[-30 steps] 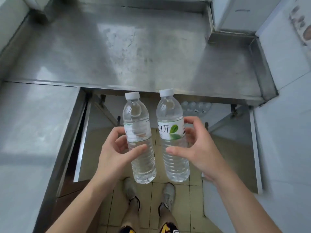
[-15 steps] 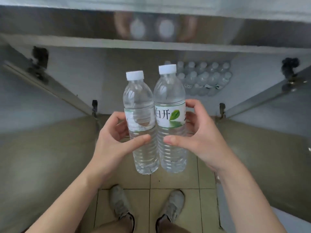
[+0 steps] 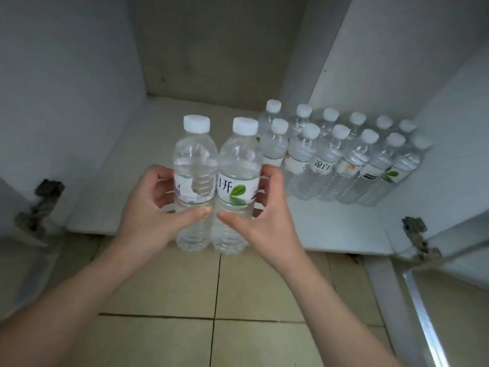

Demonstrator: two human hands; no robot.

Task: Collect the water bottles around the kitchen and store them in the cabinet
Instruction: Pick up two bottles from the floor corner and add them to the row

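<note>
Nearest the camera, 2 bare forearms reach in over the tiled floor [image 3: 169, 292], both cut off by the bottom edge. The left hand [image 3: 148, 215] curls round the left bottle [image 3: 194, 178], thumb across its front and fingers behind it, mostly hidden. The right hand [image 3: 267, 221] grips the right bottle [image 3: 238, 181] the same way, fingertips lost behind the label. The 2 bottles are upright, side by side and touching, held at the front lip of the cabinet [image 3: 330, 229]. Both are clear, ribbed, full of water, with white caps. The right one's label shows a green leaf and black characters, partly cut off by the curve; the left one's label is turned away and cannot be read. Further into the cabinet, right of the held pair, the stored bottles [image 3: 341, 154] stand in 2 rows against the right wall; the back row is mostly hidden, only caps showing. Labels there are blurred. A hinge [image 3: 415, 229] sits at the cabinet's right front edge, another hinge [image 3: 42, 202] at the left.
</note>
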